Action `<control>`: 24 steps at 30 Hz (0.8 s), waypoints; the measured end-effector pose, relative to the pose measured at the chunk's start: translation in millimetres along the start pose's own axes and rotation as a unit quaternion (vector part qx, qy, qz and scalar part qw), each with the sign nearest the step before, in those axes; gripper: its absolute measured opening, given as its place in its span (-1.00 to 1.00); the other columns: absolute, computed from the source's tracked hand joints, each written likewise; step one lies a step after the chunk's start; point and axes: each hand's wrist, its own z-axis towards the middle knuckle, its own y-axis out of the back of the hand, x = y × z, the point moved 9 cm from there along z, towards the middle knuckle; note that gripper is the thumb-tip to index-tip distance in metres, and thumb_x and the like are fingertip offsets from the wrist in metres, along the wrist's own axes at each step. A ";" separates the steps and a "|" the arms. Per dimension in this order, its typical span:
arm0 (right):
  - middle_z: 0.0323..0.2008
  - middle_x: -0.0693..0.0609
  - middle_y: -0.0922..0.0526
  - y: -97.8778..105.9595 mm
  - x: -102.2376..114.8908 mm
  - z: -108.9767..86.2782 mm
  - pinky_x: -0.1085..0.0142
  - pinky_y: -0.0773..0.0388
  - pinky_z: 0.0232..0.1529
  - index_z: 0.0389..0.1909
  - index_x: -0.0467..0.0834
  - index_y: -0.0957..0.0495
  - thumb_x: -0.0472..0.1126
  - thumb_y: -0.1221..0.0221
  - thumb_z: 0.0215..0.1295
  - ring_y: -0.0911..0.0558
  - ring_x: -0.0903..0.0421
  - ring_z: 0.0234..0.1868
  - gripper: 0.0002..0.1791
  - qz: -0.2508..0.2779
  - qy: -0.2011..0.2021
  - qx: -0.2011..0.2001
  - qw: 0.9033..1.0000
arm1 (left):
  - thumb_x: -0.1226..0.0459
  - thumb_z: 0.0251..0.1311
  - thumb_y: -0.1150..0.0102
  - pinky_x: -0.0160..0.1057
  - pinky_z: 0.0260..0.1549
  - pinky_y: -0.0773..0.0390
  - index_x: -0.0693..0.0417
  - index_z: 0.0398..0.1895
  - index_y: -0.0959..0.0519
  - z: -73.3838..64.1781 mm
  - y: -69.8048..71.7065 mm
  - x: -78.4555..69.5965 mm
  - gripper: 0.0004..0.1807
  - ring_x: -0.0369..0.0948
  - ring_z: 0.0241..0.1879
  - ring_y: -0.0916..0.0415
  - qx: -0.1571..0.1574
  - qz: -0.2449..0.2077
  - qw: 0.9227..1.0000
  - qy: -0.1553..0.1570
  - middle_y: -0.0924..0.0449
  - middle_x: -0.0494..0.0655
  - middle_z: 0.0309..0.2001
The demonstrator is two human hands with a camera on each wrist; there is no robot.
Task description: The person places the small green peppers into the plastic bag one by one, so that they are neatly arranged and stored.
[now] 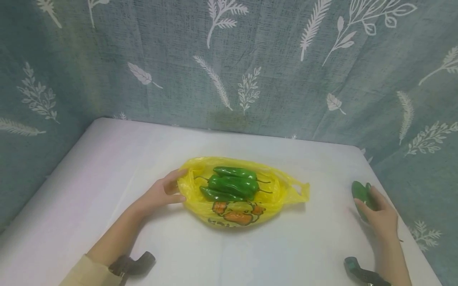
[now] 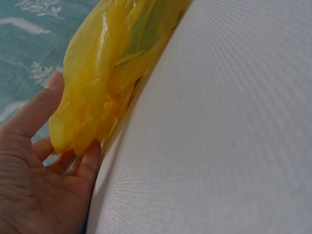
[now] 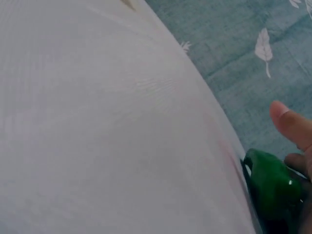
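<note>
In the head view a yellow plastic bag lies on its side mid-table, its mouth agape. Several green peppers show inside, stems pointing left and right. My left hand is at the bag's left end with thumb and fingers spread, touching the thin yellow film. At the table's right edge my right hand reaches over green peppers, partly covering them. The right wrist view has a glossy green pepper beside the fingers, the thumb standing apart from it.
A white-covered table bears everything. Teal curtain cloth with white leaf prints hangs behind and at both sides. The bag's handle loop stretches out to the right. Dark camera mounts sit on both wrists.
</note>
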 end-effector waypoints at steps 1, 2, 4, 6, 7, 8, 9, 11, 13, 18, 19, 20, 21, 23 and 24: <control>0.46 -0.21 0.02 -1.8 -2.3 0.0 -0.26 0.05 0.36 0.48 -0.05 0.08 0.12 -0.14 0.27 0.04 -0.28 0.44 -0.11 -0.009 -0.010 0.000 1.000 | 0.27 0.04 -0.34 0.17 0.33 -0.04 0.23 0.43 -0.08 -0.1 -0.1 -0.1 -0.10 0.21 0.41 0.06 0.000 -0.001 1.000 0.001 0.06 0.23 0.46; 0.46 -0.22 0.04 -3.9 -4.4 0.2 -0.29 0.04 0.33 0.48 -0.03 0.09 0.13 -0.14 0.26 0.04 -0.32 0.43 -0.10 -0.017 -0.018 0.001 1.000 | 0.28 0.04 -0.34 0.17 0.33 -0.04 0.23 0.43 -0.08 -0.1 -0.2 -0.3 -0.10 0.21 0.41 0.06 0.000 -0.002 1.000 0.001 0.06 0.23 0.46; 0.45 -0.28 0.06 -8.3 -7.8 0.6 -0.35 0.01 0.28 0.49 -0.02 0.10 0.14 -0.15 0.24 0.04 -0.38 0.41 -0.08 -0.036 -0.029 0.004 0.999 | 0.28 0.04 -0.34 0.17 0.33 -0.04 0.23 0.43 -0.08 -0.1 -0.2 0.0 -0.10 0.20 0.41 0.07 -0.001 -0.004 1.000 0.002 0.05 0.23 0.46; 0.46 -0.30 0.11 -13.0 -10.8 -0.1 -0.37 -0.04 0.25 0.49 0.01 0.11 0.15 -0.16 0.23 0.06 -0.40 0.41 -0.07 -0.041 -0.037 0.009 0.998 | 0.28 0.04 -0.34 0.15 0.33 -0.05 0.24 0.43 -0.09 0.1 -0.3 0.2 -0.10 0.20 0.41 0.06 -0.001 -0.006 1.000 0.002 0.05 0.23 0.46; 0.46 -0.31 0.14 -14.9 -11.5 -0.5 -0.38 -0.03 0.25 0.49 0.02 0.12 0.14 -0.16 0.23 0.08 -0.41 0.41 -0.07 -0.040 -0.036 0.012 0.998 | 0.29 0.04 -0.34 0.14 0.33 -0.06 0.24 0.43 -0.08 0.1 -0.5 0.3 -0.10 0.20 0.41 0.06 -0.001 -0.008 1.000 0.001 0.05 0.23 0.46; 0.46 -0.31 0.15 -16.4 -11.6 -0.7 -0.38 -0.02 0.25 0.49 0.02 0.12 0.13 -0.16 0.23 0.09 -0.41 0.41 -0.07 -0.039 -0.033 0.012 0.999 | 0.29 0.04 -0.34 0.13 0.33 -0.06 0.24 0.43 -0.08 0.2 -0.7 0.4 -0.09 0.20 0.41 0.06 -0.001 -0.010 1.000 0.000 0.06 0.23 0.46; 0.46 -0.32 0.15 -17.7 -11.7 -1.0 -0.39 0.00 0.25 0.49 0.02 0.12 0.13 -0.16 0.23 0.10 -0.41 0.41 -0.08 -0.039 -0.030 0.013 0.999 | 0.29 0.04 -0.34 0.13 0.32 -0.07 0.25 0.43 -0.08 0.3 -0.8 0.3 -0.09 0.20 0.41 0.05 0.000 -0.012 1.000 -0.001 0.06 0.23 0.46; 0.47 -0.30 0.16 -19.6 -11.4 -1.7 -0.38 0.03 0.27 0.49 0.03 0.12 0.11 -0.13 0.26 0.12 -0.39 0.42 -0.10 -0.033 -0.023 0.012 0.999 | 0.30 0.04 -0.34 0.12 0.32 -0.09 0.26 0.42 -0.08 0.1 -1.0 -0.1 -0.09 0.20 0.40 0.03 0.000 -0.016 1.000 -0.003 0.06 0.24 0.46; 0.46 -0.30 0.14 -20.7 -10.8 -1.3 -0.38 0.06 0.28 0.49 0.02 0.12 0.09 -0.11 0.29 0.12 -0.39 0.42 -0.13 -0.033 -0.012 0.009 0.999 | 0.30 0.04 -0.34 0.13 0.32 -0.09 0.26 0.42 -0.08 -0.2 -0.9 -0.3 -0.10 0.21 0.40 0.02 -0.001 -0.017 1.000 -0.004 0.06 0.25 0.45; 0.46 -0.28 0.10 -20.8 -12.5 -0.1 -0.37 0.07 0.29 0.49 0.02 0.09 0.05 -0.06 0.33 0.09 -0.36 0.43 -0.20 -0.041 -0.002 -0.003 0.999 | 0.26 0.11 -0.27 0.22 0.36 0.12 0.25 0.41 -0.11 0.0 1.0 2.3 -0.17 0.21 0.43 0.14 -0.015 -0.010 1.000 0.019 0.03 0.24 0.45; 0.46 -0.27 0.09 -20.5 -12.7 -0.2 -0.36 0.08 0.30 0.49 0.02 0.09 0.04 -0.06 0.34 0.10 -0.35 0.43 -0.21 -0.041 -0.002 -0.005 0.999 | 0.25 0.13 -0.25 0.24 0.36 0.15 0.25 0.41 -0.12 0.2 1.5 3.0 -0.19 0.21 0.43 0.16 -0.019 -0.011 0.999 0.026 0.01 0.25 0.44; 0.46 -0.27 0.09 -20.2 -13.0 -0.3 -0.36 0.09 0.30 0.49 0.02 0.08 0.03 -0.06 0.34 0.10 -0.35 0.43 -0.21 -0.041 -0.002 -0.006 0.999 | 0.24 0.15 -0.23 0.25 0.36 0.18 0.25 0.41 -0.13 0.2 2.0 4.1 -0.21 0.21 0.44 0.17 -0.024 -0.013 0.999 0.034 0.00 0.24 0.44; 0.46 -0.27 0.08 -19.9 -13.1 -0.4 -0.36 0.10 0.30 0.49 0.02 0.07 0.03 -0.06 0.34 0.10 -0.34 0.44 -0.22 -0.041 -0.003 -0.007 0.999 | 0.23 0.17 -0.22 0.25 0.37 0.19 0.24 0.41 -0.13 0.3 2.3 5.4 -0.23 0.20 0.44 0.18 -0.028 -0.016 0.999 0.042 0.00 0.24 0.44; 0.46 -0.27 0.08 -19.3 -13.3 -0.9 -0.36 0.11 0.31 0.48 0.02 0.06 0.03 -0.05 0.34 0.10 -0.34 0.44 -0.23 -0.039 -0.004 -0.008 0.999 | 0.21 0.17 -0.21 0.24 0.37 0.19 0.22 0.40 -0.15 0.6 3.1 7.0 -0.24 0.19 0.44 0.16 -0.036 -0.018 0.998 0.053 -0.02 0.23 0.44; 0.46 -0.27 0.07 -18.9 -12.9 -1.2 -0.37 0.10 0.30 0.48 0.02 0.05 0.03 -0.06 0.34 0.09 -0.35 0.43 -0.23 -0.040 -0.004 -0.009 0.999 | 0.20 0.16 -0.23 0.23 0.37 0.17 0.21 0.41 -0.15 0.7 3.2 7.4 -0.23 0.19 0.44 0.15 -0.039 -0.016 0.997 0.057 -0.03 0.22 0.44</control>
